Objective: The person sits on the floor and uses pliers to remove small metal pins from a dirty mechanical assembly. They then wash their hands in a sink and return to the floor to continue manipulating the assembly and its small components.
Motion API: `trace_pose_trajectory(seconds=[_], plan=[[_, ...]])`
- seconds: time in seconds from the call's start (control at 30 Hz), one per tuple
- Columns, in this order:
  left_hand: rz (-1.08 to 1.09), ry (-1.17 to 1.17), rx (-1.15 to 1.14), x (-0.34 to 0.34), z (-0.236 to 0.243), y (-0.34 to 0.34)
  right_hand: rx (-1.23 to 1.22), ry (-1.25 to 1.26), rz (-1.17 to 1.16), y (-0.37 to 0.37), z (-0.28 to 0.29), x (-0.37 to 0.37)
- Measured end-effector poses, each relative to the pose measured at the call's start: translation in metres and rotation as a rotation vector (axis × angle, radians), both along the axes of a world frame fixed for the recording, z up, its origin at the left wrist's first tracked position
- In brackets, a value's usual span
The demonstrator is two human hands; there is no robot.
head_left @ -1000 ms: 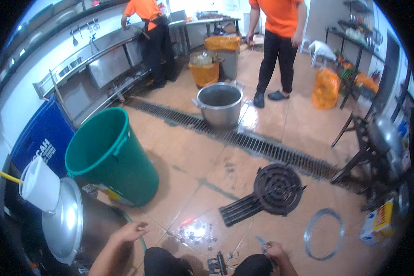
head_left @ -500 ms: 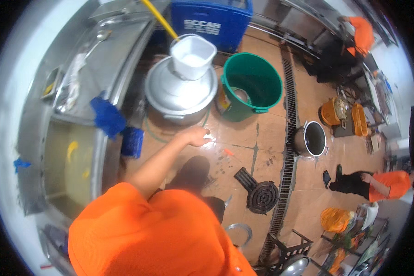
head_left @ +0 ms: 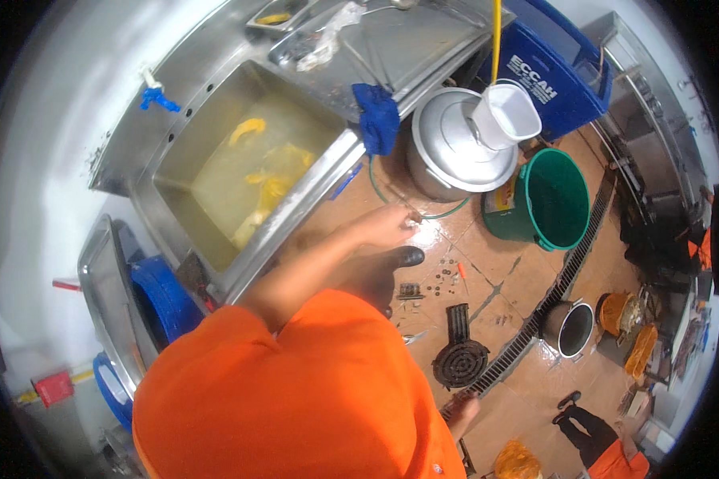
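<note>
My left hand (head_left: 390, 226) reaches out over the tiled floor, its fingers closed around something small and pale that I cannot make out. Just beyond it stands a big lidded aluminium pot (head_left: 435, 172). A white square plastic tub (head_left: 510, 113) rests on the pot's lid. At the lower right, only part of my right hand (head_left: 463, 411) shows past my orange shirt, its fingers mostly hidden. Between the hands, a black round cast-iron burner (head_left: 461, 363) lies on the floor. Close to it are several small dark pieces (head_left: 443, 279) and a thin orange item (head_left: 461, 270).
On the left is a steel sink (head_left: 295, 215) holding cloudy water and yellow pieces; a blue cloth (head_left: 375, 120) hangs at its corner. A green bucket (head_left: 557, 199), blue crate (head_left: 539, 68), floor drain (head_left: 563, 283) and metal pot (head_left: 567, 329) stand rightward. Another person (head_left: 615, 455) is lower right.
The view has swung left, bringing more of the sink into sight. Part of my right hand now shows at the lower right. My left hand stays closed near the pot.
</note>
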State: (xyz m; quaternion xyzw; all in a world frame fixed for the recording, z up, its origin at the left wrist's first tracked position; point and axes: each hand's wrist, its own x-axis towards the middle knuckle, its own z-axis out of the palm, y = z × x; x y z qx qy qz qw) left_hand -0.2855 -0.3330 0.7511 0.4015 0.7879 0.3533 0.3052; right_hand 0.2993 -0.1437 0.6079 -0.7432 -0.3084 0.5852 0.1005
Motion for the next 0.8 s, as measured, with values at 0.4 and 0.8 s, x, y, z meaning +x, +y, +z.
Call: trace_pose_trajectory(seconds=[0.4,0.8], plan=[[0.590,-1.296,1.139,-0.046,0.042,-0.182,0.239,0.376,0.429,-0.002,0.114,-0.231],[1.330,-0.209,-0.643,-0.167,-0.224,-0.396,0.799,0.727,1.446,-0.171,0.197,-0.550]])
